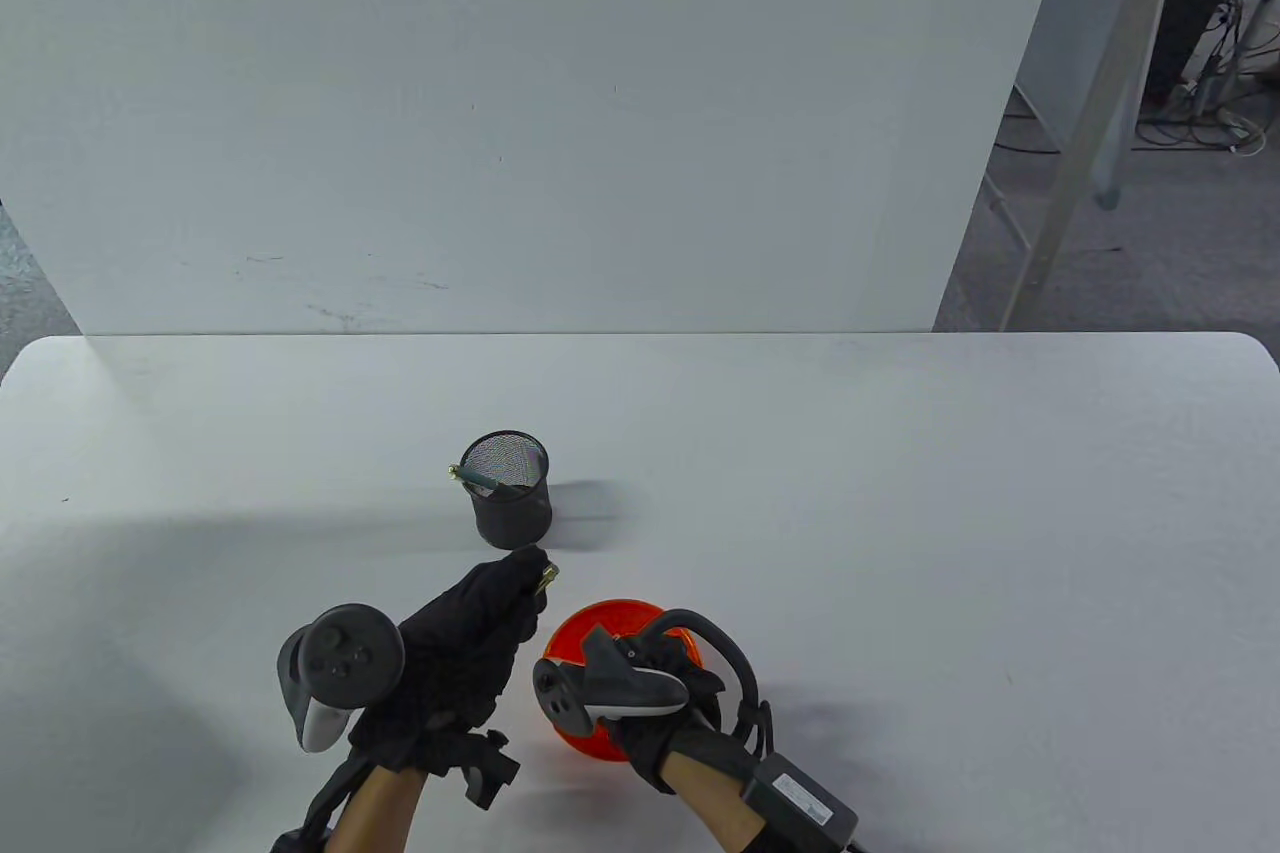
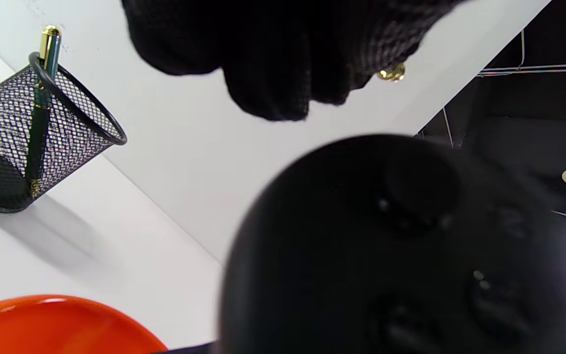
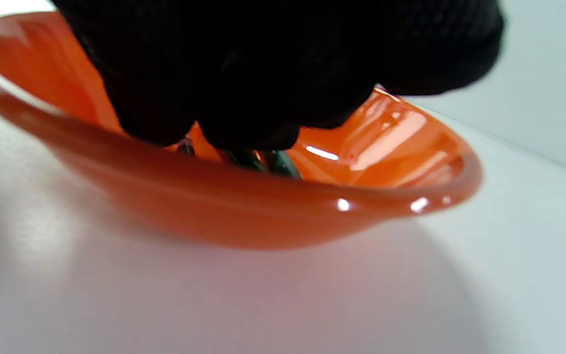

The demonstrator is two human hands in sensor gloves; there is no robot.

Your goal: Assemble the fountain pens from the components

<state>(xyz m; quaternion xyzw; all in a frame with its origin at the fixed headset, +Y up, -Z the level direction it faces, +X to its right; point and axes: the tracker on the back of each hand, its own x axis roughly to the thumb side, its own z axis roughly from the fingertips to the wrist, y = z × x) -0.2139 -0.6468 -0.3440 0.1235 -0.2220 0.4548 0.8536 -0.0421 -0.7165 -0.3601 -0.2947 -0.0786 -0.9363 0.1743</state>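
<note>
A black mesh pen cup [image 1: 508,490] stands mid-table with one dark green, gold-tipped pen [image 1: 482,479] leaning in it; both show in the left wrist view, cup [image 2: 32,142] and pen [image 2: 42,93]. My left hand [image 1: 490,608] grips a pen part whose gold end [image 1: 549,576] sticks out of the fist, just in front of the cup; that gold end also shows in the left wrist view [image 2: 392,73]. My right hand [image 1: 665,683] reaches down into the orange bowl [image 1: 575,628], fingers [image 3: 243,113] closed over dark green pen parts [image 3: 263,161].
A white backboard [image 1: 520,113] stands at the table's far edge. A cable and black box [image 1: 800,798] trail from my right wrist. The bowl rim [image 3: 273,196] sits close to the table's front.
</note>
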